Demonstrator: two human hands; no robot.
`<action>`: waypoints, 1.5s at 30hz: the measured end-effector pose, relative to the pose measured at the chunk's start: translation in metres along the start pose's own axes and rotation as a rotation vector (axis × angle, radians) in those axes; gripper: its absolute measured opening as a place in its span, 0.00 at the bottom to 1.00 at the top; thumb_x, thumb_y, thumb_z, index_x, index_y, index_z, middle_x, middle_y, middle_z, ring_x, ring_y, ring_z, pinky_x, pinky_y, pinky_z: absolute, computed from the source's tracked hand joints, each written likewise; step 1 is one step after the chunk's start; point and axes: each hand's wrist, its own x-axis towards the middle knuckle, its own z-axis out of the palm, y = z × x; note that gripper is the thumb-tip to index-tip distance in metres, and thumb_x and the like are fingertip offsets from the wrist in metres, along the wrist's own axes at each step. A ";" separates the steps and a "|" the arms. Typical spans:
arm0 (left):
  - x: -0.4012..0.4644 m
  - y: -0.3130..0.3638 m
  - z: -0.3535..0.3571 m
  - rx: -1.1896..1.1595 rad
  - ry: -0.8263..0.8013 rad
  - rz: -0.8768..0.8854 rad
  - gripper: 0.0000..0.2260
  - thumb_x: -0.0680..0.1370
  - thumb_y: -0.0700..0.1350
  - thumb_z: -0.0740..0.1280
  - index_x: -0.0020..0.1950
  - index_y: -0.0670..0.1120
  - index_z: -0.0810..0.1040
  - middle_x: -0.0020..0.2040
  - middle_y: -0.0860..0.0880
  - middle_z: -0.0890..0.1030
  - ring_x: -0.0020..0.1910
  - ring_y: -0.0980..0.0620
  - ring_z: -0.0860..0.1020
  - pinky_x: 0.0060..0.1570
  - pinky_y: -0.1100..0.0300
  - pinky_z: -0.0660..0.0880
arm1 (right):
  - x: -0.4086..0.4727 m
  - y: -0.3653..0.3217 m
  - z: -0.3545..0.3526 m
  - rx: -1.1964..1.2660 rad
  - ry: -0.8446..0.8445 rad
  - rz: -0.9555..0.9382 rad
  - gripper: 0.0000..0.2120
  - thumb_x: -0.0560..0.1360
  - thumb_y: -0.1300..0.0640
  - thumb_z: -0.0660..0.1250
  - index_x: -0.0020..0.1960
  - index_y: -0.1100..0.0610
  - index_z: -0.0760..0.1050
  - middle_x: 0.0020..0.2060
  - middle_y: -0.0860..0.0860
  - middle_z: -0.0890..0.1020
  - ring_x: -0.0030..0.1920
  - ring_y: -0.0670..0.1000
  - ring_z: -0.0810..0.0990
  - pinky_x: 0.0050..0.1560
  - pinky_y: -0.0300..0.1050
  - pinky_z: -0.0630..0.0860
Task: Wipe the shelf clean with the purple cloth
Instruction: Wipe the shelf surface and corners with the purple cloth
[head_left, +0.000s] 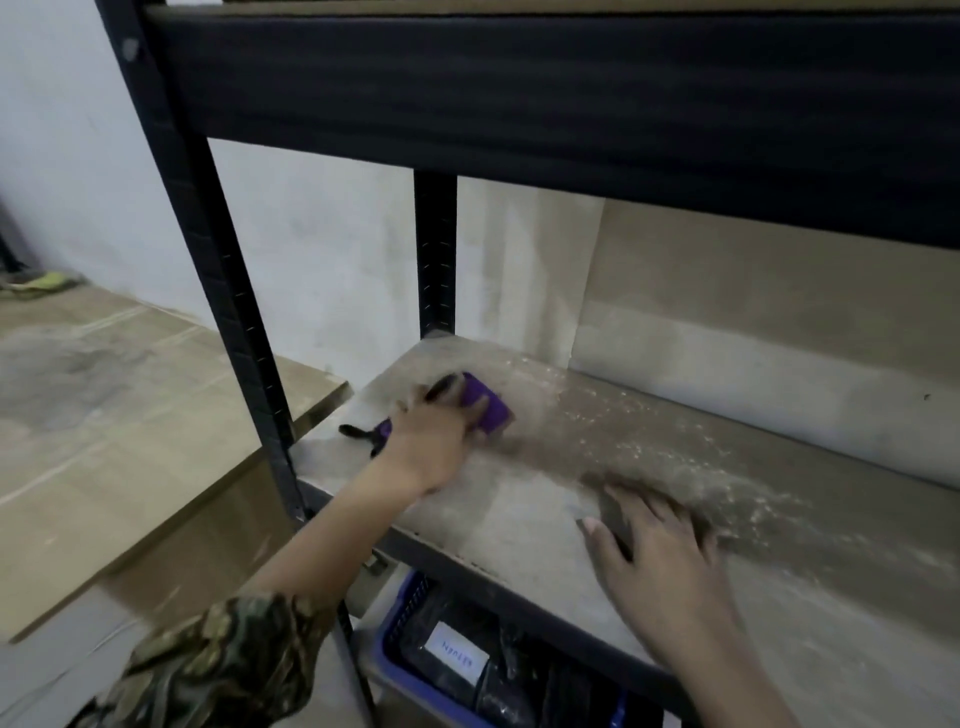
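Left hand (434, 441): grip pressed down over the purple cloth (488, 410), which shows at its 1 o'clock, far-left on the dusty shelf (519, 509). Judged soft, light, easily bunched; best held flat under the palm. Right hand (660, 545): fingers spread flat on the shelf, holding nothing.
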 end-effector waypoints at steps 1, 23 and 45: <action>-0.006 0.001 0.005 0.007 -0.024 0.044 0.22 0.82 0.53 0.51 0.76 0.58 0.51 0.78 0.51 0.44 0.76 0.40 0.46 0.70 0.40 0.51 | 0.000 0.000 0.000 0.000 0.002 -0.003 0.24 0.77 0.38 0.51 0.70 0.43 0.61 0.70 0.42 0.65 0.72 0.47 0.59 0.72 0.53 0.51; -0.085 0.022 0.007 -0.001 0.171 0.096 0.24 0.78 0.48 0.62 0.72 0.64 0.60 0.77 0.57 0.54 0.65 0.38 0.67 0.61 0.40 0.68 | 0.000 0.003 0.002 -0.005 -0.006 -0.014 0.24 0.76 0.36 0.51 0.69 0.42 0.63 0.68 0.41 0.68 0.69 0.48 0.62 0.70 0.53 0.55; -0.042 0.011 -0.034 -0.231 0.055 0.134 0.21 0.80 0.51 0.58 0.73 0.58 0.61 0.76 0.52 0.58 0.69 0.43 0.64 0.67 0.51 0.64 | -0.018 0.031 -0.027 0.013 -0.024 0.000 0.23 0.77 0.39 0.53 0.71 0.42 0.60 0.70 0.43 0.66 0.72 0.48 0.61 0.73 0.53 0.51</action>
